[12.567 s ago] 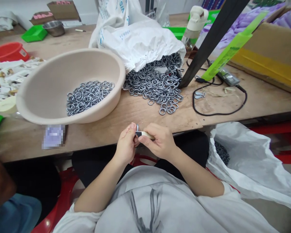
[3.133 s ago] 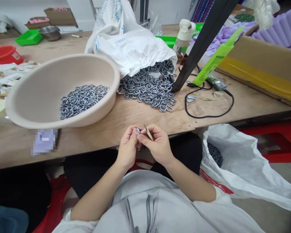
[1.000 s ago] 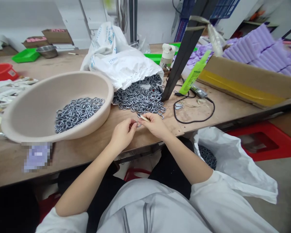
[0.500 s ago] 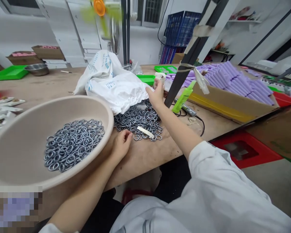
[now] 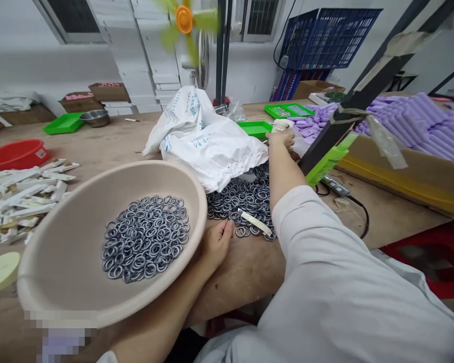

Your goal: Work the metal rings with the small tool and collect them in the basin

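My left hand rests on the table beside the bowl, its fingers curled and pinched at the edge of a pile of grey metal-looking rings. Whatever lies in that pinch is too small to make out. My right arm stretches forward past the pile, and my right hand is closed around a small white crumpled thing. A large beige bowl holds many similar rings. Over the back of the pile lies a white printed sack. A whitish strip sits on the rings.
A dark post with a lime-green tool-like piece stands right of my arm. Purple sticks fill a cardboard box behind it. Green trays, a red basin, white pieces and a fan are around.
The view has swung left, so things sit farther right. My right arm reaches farther forward, its hand now bent over the white thing. My left hand stays by the rings, fingers still curled.
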`<state>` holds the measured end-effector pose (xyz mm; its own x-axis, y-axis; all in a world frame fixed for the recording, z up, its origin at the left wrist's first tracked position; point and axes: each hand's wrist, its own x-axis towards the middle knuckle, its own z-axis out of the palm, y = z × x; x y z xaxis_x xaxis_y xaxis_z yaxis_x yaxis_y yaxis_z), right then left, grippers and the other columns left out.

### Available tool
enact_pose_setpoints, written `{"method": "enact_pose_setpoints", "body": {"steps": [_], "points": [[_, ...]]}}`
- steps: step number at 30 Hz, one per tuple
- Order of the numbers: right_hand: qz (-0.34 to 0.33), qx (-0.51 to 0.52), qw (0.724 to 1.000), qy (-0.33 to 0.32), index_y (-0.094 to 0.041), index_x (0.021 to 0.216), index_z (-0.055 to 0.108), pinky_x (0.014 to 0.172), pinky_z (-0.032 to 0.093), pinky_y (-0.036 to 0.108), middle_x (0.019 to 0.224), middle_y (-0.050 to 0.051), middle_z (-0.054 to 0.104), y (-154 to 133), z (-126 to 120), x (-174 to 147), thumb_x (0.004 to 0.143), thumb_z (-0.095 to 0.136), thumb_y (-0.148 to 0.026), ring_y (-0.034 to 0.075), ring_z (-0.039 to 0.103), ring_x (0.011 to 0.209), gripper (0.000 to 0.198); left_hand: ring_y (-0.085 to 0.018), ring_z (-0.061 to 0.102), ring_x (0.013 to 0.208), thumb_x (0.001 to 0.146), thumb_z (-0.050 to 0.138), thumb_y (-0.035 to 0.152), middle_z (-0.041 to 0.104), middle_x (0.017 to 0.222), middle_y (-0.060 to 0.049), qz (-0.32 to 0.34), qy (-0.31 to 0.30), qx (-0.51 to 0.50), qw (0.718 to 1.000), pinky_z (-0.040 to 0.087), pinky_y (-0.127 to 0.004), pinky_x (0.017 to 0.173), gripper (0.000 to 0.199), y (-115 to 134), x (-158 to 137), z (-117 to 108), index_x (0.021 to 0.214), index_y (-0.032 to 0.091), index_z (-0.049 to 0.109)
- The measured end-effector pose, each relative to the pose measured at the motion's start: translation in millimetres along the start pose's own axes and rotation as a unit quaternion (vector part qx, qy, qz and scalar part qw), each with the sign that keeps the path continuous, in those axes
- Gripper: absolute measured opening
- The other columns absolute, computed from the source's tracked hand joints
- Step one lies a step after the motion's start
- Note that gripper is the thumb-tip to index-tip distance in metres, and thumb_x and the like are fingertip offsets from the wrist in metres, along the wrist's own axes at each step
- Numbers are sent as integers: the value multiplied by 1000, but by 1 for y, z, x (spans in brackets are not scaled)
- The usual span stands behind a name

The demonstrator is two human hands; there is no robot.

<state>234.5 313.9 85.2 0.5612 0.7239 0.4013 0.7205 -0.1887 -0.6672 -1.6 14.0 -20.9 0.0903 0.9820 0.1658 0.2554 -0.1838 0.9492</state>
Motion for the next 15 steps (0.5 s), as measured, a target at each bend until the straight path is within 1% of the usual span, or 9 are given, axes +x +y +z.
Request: {"method": "enact_pose_setpoints", "body": {"steps": [1,3,6,9,11,12,13,14,15], "points": [[44,11,999,8,3,112,57,86,45,46,117,30,58,0,-2,-2,97,48,-45,26,61,106,51,-14,46,59,98,43,48,49,59,1,2,4,1,1000,29,-27,59,45,0,1,1,63,20,47],[89,29,995,27,0,112,56,86,45,49,120,32,56,-5,-7,-10,89,61,-46,32,59,111,52,-14,49,61,98,42,47,53,61,1,9,10,15,1000,30,-27,60,44,-1,3,2,64,20,49],[85,47,993,62,-8,121,54,94,42,55,132,30,52,-21,-14,-27,83,73,-41,37,49,125,54,-15,50,61,98,43,46,54,61,0,19,11,40,999,30,-27,61,44,-1,5,2,63,20,50],[13,53,995,83,-10,131,47,109,31,52,146,26,42,-47,-29,-44,89,65,-38,34,38,136,54,-15,52,63,97,45,45,57,63,-1,20,14,46,999,32,-27,62,42,1,4,1,64,20,51],[-66,57,993,85,-7,136,42,113,27,50,147,26,39,-65,-47,-59,88,65,-38,35,36,138,61,-16,55,70,97,47,42,62,71,-1,22,26,35,999,37,-27,67,32,2,3,1,74,20,56],[-106,66,989,77,-7,138,41,113,29,51,146,26,40,-72,-59,-69,87,66,-36,35,37,138,64,-16,57,74,95,49,41,64,77,-2,22,38,17,999,39,-28,70,25,2,2,1,84,20,59],[-151,86,983,56,-8,138,41,112,32,52,145,25,41,-78,-73,-80,87,66,-35,34,38,137,62,-16,58,77,93,53,40,64,83,-2,19,50,-14,999,41,-28,74,20,2,2,2,94,21,59],[-190,126,974,13,-11,138,42,110,36,53,143,23,43,-80,-88,-93,88,64,-34,33,40,136,59,-16,58,80,90,59,41,64,89,-2,7,60,-63,996,43,-28,77,24,3,2,2,104,21,57],[-220,198,954,-43,-14,137,44,109,39,52,140,20,47,-79,-104,-108,87,65,-34,31,43,135,57,-16,58,83,86,65,43,64,95,-2,-9,68,-122,990,44,-29,79,34,4,2,3,111,22,54]]}}
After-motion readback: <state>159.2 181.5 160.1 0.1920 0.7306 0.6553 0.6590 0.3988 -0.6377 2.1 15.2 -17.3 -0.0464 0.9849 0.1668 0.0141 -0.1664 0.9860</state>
